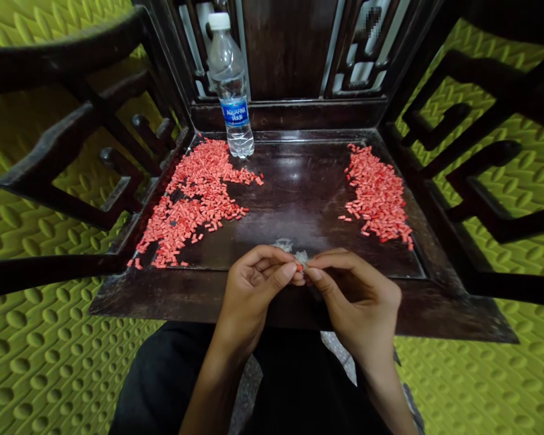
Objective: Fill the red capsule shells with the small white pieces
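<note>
My left hand (265,278) pinches a small red tube-shaped piece (300,267) between thumb and forefinger. Facing it, my right hand (353,284) is closed with thumb and forefinger tips at the same spot; what lies between them is too small to make out. Just behind the fingertips, whitish translucent bits (283,244) lie on the dark wooden seat (294,199). A wide heap of red pieces (199,193) spreads over the left side of the seat. On the right side is a smaller heap of red pieces (377,193).
An Aquafina water bottle (233,90) with a white cap stands upright at the back left, beside the left heap. Dark carved armrests (72,66) flank the seat on both sides, with a panelled backrest (291,48) behind. Textured yellow-green matting (36,356) surrounds the chair.
</note>
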Demonstrator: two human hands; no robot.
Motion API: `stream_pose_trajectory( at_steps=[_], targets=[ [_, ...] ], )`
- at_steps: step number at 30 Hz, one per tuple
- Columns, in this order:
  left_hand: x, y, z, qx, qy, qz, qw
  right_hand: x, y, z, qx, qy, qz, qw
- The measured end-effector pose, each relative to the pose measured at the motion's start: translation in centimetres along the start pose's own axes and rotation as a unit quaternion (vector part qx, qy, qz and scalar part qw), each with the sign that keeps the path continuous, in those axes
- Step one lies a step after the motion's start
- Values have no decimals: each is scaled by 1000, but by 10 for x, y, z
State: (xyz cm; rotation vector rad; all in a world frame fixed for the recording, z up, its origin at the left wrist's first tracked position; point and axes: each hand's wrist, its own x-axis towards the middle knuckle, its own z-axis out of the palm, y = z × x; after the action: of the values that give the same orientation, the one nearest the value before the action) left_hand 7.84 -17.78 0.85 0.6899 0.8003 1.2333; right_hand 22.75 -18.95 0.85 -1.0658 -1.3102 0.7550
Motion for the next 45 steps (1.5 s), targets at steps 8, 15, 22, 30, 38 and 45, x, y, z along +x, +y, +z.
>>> stream_pose_trajectory(
  at_steps=[8, 15, 22, 30, 38, 45],
  targets=[
    [0, 0, 2, 5, 8, 4, 1000, -2, 1, 0, -11, -6, 4, 1000],
    [0, 1, 1, 11, 13, -1, 1000, -3, 3, 0, -14, -16, -10, 1000],
    [-2, 2, 2, 6, 19, -15, 1000, -3, 2, -1, -26, -23, -18, 999],
    [-3, 2, 2, 15, 33, -18, 999, 0, 3, 1, -34, -27, -31, 999],
    [-2, 0, 2, 26, 41, -10, 999, 1, 4, 1, -32, -32, -29, 999],
    [-3, -1, 2, 39, 52, 0, 998, 6, 3, 1, -25, -43, -28, 998]
  ],
)
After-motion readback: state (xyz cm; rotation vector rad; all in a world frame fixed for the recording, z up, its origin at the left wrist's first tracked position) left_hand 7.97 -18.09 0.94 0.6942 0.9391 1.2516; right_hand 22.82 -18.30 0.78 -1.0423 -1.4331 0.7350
